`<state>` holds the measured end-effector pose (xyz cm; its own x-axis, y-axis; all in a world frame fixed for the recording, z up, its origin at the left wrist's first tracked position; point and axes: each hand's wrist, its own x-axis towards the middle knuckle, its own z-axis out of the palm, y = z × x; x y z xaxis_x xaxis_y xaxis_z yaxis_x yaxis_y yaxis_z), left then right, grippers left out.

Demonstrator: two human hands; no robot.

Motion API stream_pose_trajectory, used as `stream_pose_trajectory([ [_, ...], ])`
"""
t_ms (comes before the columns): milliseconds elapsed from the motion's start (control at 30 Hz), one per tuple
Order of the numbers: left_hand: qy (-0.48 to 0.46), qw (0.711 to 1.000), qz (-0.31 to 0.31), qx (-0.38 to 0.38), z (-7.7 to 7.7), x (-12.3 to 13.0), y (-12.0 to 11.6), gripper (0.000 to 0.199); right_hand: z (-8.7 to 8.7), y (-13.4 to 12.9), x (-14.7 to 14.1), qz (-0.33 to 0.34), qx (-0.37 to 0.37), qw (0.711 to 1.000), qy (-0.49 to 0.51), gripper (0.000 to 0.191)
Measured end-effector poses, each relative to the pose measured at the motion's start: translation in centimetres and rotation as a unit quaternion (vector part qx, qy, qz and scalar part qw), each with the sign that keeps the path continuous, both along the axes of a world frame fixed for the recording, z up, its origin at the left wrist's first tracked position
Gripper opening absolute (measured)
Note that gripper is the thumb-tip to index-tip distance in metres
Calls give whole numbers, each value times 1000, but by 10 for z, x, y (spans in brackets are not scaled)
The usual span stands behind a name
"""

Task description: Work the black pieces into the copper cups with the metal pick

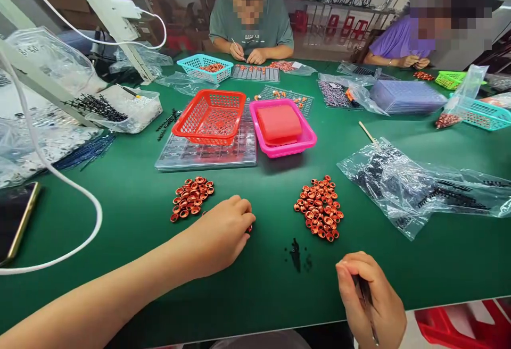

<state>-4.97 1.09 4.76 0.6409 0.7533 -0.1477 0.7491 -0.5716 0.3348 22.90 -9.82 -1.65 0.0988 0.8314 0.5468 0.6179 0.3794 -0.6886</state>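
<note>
The left grip [223, 237] is curled closed on a copper-red piece [249, 228] at its fingertips, with bare green counter [259, 290] between it and the near edge. The right grip [377, 296] is closed around a slim metal tool [367, 302], overlapping that edge in view. A left pile of hollow pieces [192, 197] lies just beyond the left grip; a right pile [320, 208] sits past open counter, with black bits [295, 256] before it
</note>
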Motion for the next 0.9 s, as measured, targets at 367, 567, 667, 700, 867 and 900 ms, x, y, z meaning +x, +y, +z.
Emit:
stream_pose_trajectory([
  [367, -108, 989, -97, 20, -24, 85, 15, 7, 3, -2, -3, -3, -8, 1000, 10, 14],
  [567, -123, 988, -88, 22, -40, 102, 21, 11, 5, 0, -4, 6, -5, 1000, -10, 15],
  [667, -121, 989, -86, 22, -42, 103, 20, 16, 5, -1, -4, 6, -11, 1000, -11, 15],
  [700, -122, 989, -85, 23, -42, 102, 19, 16, 5, -1, -4, 6, -15, 1000, -11, 15],
  [867, -131, 988, -75, 19, -35, 89, 14, 10, -2, -4, 2, -7, -34, 994, 106, 11],
  [900, -141, 987, -70, 14, -33, 84, 12, 10, -3, -4, 3, -14, -42, 987, 152, 9],
])
